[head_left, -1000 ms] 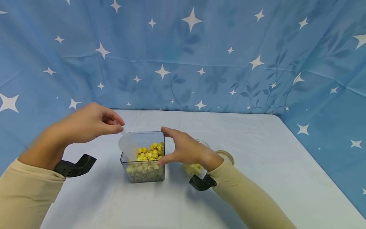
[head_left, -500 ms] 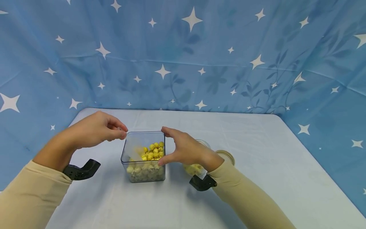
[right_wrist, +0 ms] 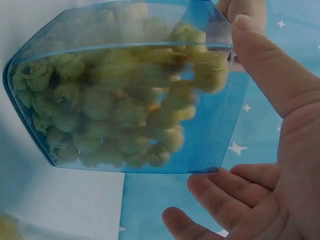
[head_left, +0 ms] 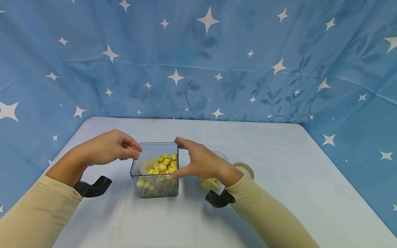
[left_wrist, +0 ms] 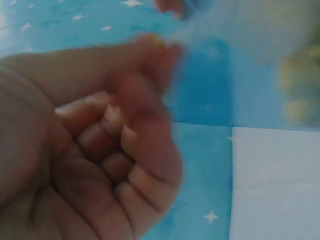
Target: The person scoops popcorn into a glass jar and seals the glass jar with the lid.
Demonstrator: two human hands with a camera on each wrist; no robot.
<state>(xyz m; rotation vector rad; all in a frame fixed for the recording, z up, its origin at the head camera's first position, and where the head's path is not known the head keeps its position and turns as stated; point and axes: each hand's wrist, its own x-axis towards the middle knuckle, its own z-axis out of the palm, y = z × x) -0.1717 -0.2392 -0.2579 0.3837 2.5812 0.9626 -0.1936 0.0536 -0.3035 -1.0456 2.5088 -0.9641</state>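
A clear, square-rimmed plastic container (head_left: 158, 191) partly filled with yellow popcorn (head_left: 164, 165) stands on the table. My right hand (head_left: 201, 160) grips its right side, thumb at the near rim and fingers at the far corner. The right wrist view shows that thumb and the fingertips on opposite sides of the clear wall. At the left rim, my left hand (head_left: 113, 148) pinches the end of a translucent white scoop (head_left: 144, 167), whose broad part dips into the container against the popcorn. Thumb and fingertips meet in the blurred left wrist view.
Partly hidden behind my right wrist is a clear jar (head_left: 208, 184) with yellow popcorn in it. A gold-rimmed lid (head_left: 245, 168) lies beside it to the right. White cloth covers the table (head_left: 279, 155), and a blue starry curtain (head_left: 198, 62) hangs behind.
My left hand has moved down and to the right, bringing the scoop lower into the container. Popcorn inside has shifted. My right hand keeps its place on the container.
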